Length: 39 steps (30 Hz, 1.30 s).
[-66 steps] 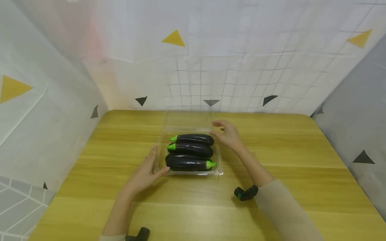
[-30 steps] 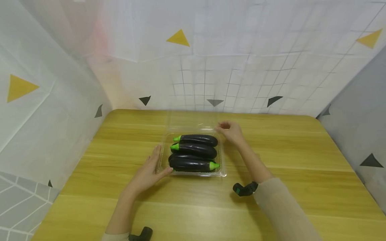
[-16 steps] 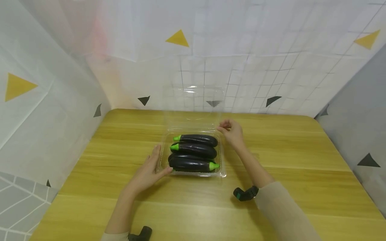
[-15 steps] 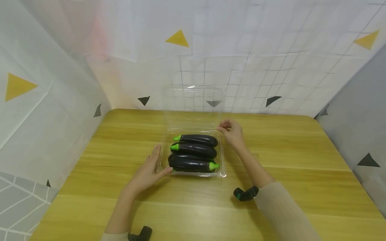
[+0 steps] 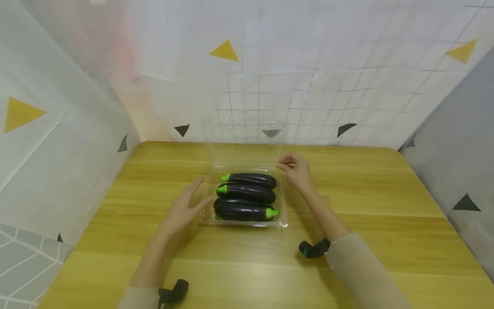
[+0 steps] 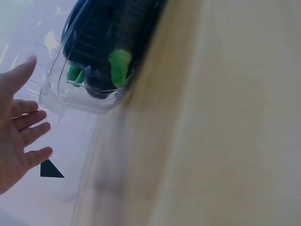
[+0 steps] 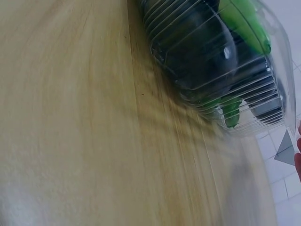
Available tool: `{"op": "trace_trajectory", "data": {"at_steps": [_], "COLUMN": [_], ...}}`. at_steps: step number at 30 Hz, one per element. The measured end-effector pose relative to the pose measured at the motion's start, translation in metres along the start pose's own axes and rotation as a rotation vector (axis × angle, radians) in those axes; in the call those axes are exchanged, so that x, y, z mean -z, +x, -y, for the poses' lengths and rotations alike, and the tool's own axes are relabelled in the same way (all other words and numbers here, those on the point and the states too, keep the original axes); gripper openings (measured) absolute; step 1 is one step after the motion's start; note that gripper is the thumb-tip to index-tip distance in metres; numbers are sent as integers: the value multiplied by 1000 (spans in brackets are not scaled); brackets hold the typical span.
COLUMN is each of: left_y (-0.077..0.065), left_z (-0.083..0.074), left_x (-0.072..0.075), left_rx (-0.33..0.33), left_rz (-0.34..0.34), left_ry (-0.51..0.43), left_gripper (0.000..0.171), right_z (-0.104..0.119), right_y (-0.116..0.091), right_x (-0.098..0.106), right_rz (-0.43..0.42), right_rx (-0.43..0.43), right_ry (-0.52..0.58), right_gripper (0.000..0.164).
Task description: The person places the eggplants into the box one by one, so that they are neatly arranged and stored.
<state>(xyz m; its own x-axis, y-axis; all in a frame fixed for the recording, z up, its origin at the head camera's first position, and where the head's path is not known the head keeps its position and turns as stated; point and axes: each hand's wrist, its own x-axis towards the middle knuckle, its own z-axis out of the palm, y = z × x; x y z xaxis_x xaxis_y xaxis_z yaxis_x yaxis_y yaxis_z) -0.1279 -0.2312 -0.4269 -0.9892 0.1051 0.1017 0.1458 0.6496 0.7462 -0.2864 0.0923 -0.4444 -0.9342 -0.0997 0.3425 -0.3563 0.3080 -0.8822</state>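
A clear plastic clamshell container (image 5: 284, 216) stands on the table, its see-through lid (image 5: 247, 135) raised at the back. Several dark eggplants (image 5: 247, 193) with green stem ends lie inside it, stacked side by side. My left hand (image 5: 183, 212) is spread beside the container's left side; in the left wrist view its fingers (image 6: 33, 134) are apart from the rim. At the back right corner, my right hand (image 5: 297, 171) pinches the container's edge near the hinge, thumb and forefinger together. Only a sliver of its fingertips (image 7: 298, 162) shows in the right wrist view.
The wooden table (image 5: 366, 193) runs back to a white sheet wall (image 5: 154, 103) marked with triangles and lines. Side sheets rise at left and right. A black device (image 5: 314, 248) sits at the right wrist, another black device (image 5: 174, 292) at the left.
The lid has swung back from the low view into a raised position. My left hand has drawn away from the container's front left corner. The right hand has stayed at the back corner.
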Motion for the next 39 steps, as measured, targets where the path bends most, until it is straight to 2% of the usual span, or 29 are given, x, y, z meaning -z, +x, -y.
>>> {"op": "trace_trajectory", "data": {"at_steps": [6, 10, 21, 25, 28, 31, 36, 39], "left_y": [29, 45, 76, 84, 89, 93, 99, 100], "left_z": [2, 5, 2, -1, -4, -8, -12, -13], "left_x": [10, 16, 21, 22, 21, 20, 19, 20], "left_rx": [-98, -109, -76, -56, -56, -59, -41, -41], "left_rz": [-180, -249, -330, -361, -357, -355, -420, -462], "left_ry": [-82, -154, -291, -264, -218, -218, -256, -247], "left_gripper": [47, 39, 44, 41, 40, 37, 24, 18], "right_z": [0, 1, 4, 3, 2, 1, 5, 8], "right_y": [0, -2, -2, -3, -3, -4, -3, -2], "right_x": [2, 2, 0, -1, -1, -1, -2, -2], "right_rz": [3, 4, 8, 12, 5, 2, -7, -6], "right_rx": [9, 13, 3, -19, -34, -30, -25, -1], "right_ry": [-5, 0, -19, -5, 10, -2, -36, -60], "right_gripper": [11, 10, 10, 10, 9, 9, 9, 10]}}
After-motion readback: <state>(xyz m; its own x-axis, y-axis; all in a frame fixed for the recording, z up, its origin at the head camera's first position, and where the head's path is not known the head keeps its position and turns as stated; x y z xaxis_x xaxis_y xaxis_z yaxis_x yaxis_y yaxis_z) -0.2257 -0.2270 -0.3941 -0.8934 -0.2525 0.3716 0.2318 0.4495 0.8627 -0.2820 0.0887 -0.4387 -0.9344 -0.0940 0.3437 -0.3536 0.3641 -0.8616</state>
